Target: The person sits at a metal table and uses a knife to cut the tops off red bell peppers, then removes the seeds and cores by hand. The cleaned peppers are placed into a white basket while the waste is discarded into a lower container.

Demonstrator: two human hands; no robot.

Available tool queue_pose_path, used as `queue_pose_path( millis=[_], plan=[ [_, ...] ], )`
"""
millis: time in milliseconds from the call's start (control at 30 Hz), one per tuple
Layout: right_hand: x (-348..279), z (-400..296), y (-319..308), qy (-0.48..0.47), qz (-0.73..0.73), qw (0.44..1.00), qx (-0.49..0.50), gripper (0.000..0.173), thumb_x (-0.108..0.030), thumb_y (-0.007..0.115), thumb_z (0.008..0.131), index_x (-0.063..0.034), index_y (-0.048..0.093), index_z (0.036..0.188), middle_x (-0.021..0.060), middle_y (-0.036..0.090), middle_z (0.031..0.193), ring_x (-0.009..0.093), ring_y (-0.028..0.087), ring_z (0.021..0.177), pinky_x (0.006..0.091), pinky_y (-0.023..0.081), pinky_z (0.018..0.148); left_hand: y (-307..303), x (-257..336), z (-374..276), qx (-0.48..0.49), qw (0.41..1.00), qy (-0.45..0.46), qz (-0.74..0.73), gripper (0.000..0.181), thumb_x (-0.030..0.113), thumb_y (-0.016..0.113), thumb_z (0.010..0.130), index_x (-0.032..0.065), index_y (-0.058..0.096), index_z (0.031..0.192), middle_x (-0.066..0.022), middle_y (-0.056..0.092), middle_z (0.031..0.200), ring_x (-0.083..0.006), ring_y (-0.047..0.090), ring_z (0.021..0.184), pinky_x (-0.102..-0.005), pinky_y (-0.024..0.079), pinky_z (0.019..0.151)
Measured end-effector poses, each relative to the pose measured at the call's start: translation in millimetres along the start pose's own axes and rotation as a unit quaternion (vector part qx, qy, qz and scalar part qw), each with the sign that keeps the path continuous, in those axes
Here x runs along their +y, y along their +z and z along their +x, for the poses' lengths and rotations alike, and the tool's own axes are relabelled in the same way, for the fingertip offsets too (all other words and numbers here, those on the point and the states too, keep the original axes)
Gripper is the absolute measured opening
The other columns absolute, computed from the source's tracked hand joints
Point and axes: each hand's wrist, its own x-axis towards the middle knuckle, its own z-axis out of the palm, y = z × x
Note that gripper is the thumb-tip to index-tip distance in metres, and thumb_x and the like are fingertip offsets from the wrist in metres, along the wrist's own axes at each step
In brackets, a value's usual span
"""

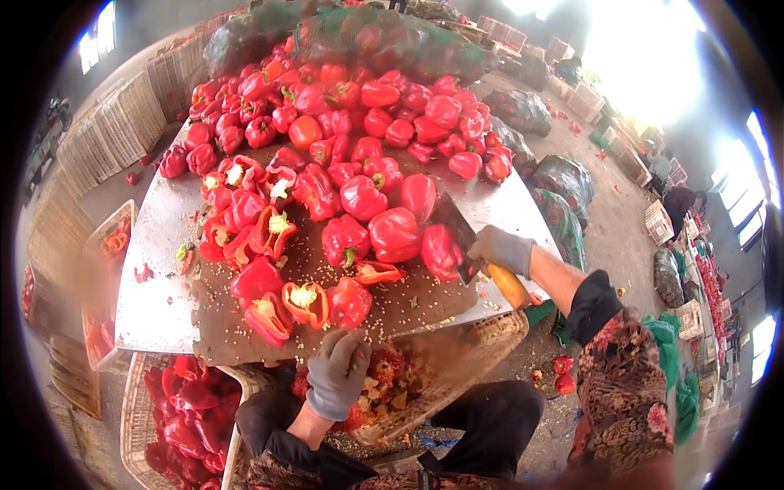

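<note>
In a grey glove, my right hand (502,250) grips the wooden handle (508,286) of a cleaver at the board's right side. The dark blade (454,229) stands beside a whole red bell pepper (441,252). My left hand (339,370), gloved too, is over the near edge of the cutting board (392,312), fingers curled; whether it holds anything is hidden. Just beyond it lie a red pepper piece (350,302) and a halved pepper (305,304) showing its pale core. Several cut peppers lie on the left of the board, whole ones in the middle, with seeds scattered around.
A large heap of red peppers (380,95) covers the far part of the metal table (153,245). Below its near edge are a crate of cores and scraps (502,337) and a crate of cut peppers (131,422). Filled net sacks (560,184) stand at right.
</note>
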Motion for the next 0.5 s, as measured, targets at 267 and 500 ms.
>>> queue_pose_path(
  millis=[267, 500],
  plan=[
    [-17, 45, 69, 0.238, -0.019, 0.971, 0.009, 0.016, -0.016, 0.057, 0.074, -0.0008, 0.063, 0.073, 0.0222, 0.063, 0.076, 0.034, 0.064, 0.076, 0.0409, 0.050, 0.070, -5, -1, 6, -0.017, 0.999, 0.042, 0.022, 0.033, 0.002, 0.064, 0.071, 0.0077, 0.060, 0.103, -0.0105, 0.060, 0.091, -0.0296, 0.062, 0.071, -0.0365, 0.051, 0.058],
    [-26, 33, 28, 0.362, 0.197, 0.909, 0.059, 0.026, -0.017, 0.051, 0.079, 0.0074, 0.061, 0.081, 0.0256, 0.062, 0.079, 0.039, 0.062, 0.077, 0.0433, 0.048, 0.072, -7, -6, 9, 0.018, 0.997, 0.060, 0.035, 0.032, 0.001, 0.064, 0.071, 0.0074, 0.060, 0.103, -0.0117, 0.061, 0.092, -0.0306, 0.063, 0.074, -0.0373, 0.051, 0.059]
  ],
)
